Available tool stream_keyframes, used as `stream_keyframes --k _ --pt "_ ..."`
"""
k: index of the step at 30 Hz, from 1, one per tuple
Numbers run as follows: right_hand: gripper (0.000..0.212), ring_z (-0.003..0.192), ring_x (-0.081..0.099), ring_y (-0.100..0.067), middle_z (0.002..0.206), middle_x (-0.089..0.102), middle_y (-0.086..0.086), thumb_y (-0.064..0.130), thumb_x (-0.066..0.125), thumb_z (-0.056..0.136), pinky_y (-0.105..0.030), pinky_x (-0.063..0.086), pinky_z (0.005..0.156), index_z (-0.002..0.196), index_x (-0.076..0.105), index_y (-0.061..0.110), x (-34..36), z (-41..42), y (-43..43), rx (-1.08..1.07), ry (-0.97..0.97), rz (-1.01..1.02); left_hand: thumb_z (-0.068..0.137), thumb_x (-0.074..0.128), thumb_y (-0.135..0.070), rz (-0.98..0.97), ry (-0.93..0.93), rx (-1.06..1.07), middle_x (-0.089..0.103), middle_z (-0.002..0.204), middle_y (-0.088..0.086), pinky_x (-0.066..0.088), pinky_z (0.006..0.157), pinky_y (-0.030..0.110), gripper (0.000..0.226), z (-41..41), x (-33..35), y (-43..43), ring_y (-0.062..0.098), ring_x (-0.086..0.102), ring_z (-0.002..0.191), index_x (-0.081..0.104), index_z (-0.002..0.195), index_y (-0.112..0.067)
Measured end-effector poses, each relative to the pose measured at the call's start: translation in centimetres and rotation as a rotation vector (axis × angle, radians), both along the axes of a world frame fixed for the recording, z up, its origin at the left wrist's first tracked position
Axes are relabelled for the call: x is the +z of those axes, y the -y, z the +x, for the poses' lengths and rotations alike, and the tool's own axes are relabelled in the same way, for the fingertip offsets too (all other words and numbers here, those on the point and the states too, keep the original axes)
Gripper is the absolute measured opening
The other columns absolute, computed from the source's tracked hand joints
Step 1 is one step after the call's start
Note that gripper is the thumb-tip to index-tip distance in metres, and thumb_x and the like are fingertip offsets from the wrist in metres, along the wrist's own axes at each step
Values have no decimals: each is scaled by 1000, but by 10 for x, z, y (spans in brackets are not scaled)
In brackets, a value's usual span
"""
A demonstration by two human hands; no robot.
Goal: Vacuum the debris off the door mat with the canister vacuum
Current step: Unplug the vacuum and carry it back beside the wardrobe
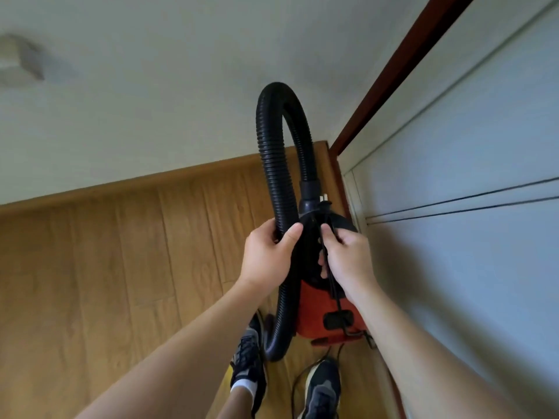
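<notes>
1. A head-worn view looks down at two bare forearms reaching forward over a wooden floor (121, 267) in a narrow corner of a room.
2. The canister vacuum (313, 306), with a red-orange body and a black top, sits between the two hands, just in front of the person's feet and close beside a pale sliding door (469, 146) on the right. I cannot tell whether it stands on the floor or is lifted.
3. Its black ribbed hose (272, 164) rises from a collar on the vacuum's top, arches high in a loop, and comes back down the left side, with its open end hanging low near the floor.
4. The left hand (267, 255) grips the descending part of the hose, its fingers (292, 235) curled round it and the thumb lying across the front.
5. The right hand (351, 258) is at the vacuum's black top, its fingers (328, 231) pinching a thin black cord (335, 293) that runs down the body to a black clip near the base.
6. More black cord trails on the floor between the shoes.
7. Two dark trainers show at the bottom: the left shoe (248, 358) beside the hose end, the right shoe (322, 388) below the vacuum.
8. A white wall (151, 86) fills the top, with a wooden skirting board (136, 182) along its foot. A dark red-brown door frame (402, 65) runs up beside the door.
</notes>
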State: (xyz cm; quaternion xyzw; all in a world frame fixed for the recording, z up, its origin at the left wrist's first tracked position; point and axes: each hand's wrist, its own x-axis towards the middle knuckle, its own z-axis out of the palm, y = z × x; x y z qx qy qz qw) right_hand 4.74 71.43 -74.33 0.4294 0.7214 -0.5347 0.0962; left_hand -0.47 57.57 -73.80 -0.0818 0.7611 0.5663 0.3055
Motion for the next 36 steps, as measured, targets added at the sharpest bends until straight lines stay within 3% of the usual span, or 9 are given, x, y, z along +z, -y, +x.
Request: stream_keyframes --k 8,13,15,25,36 --pt "52 45 61 -37 54 64 -13 35 54 104 -41 53 49 68 65 0 -58 -15 -8 15 -5 7 100 62 -35 -30 73 36 77 84 -8 54 64 19 19 -8 -57 -7 6 74 77 72 96 -20" --pt "52 37 54 -26 49 60 -9 35 53 104 -32 47 48 66 63 1 -92 -12 -9 24 8 -9 101 61 -36 -50 136 30 77 90 -2 63 81 43 19 1 -93 1 15 75 84 71 100 -20" --pt "51 36 54 -25 48 59 -7 35 53 104 -29 44 48 68 63 2 -103 -10 -10 28 14 -20 101 61 -36 -43 154 42 77 93 -2 62 85 45 19 3 -106 2 15 75 87 70 102 -20" --pt "46 38 53 -24 49 59 -5 35 53 104 -31 47 49 77 66 1 -153 -8 -3 12 30 -50 101 61 -35 -55 160 61 76 97 -4 60 83 33 16 3 -158 6 11 73 90 69 105 -21" --pt "41 36 52 -22 48 59 -3 33 53 105 -29 46 46 71 64 13 -167 -8 4 0 -41 -64 102 60 -33 -69 130 43 74 102 -7 57 84 26 22 2 -182 16 8 71 94 66 116 -18"
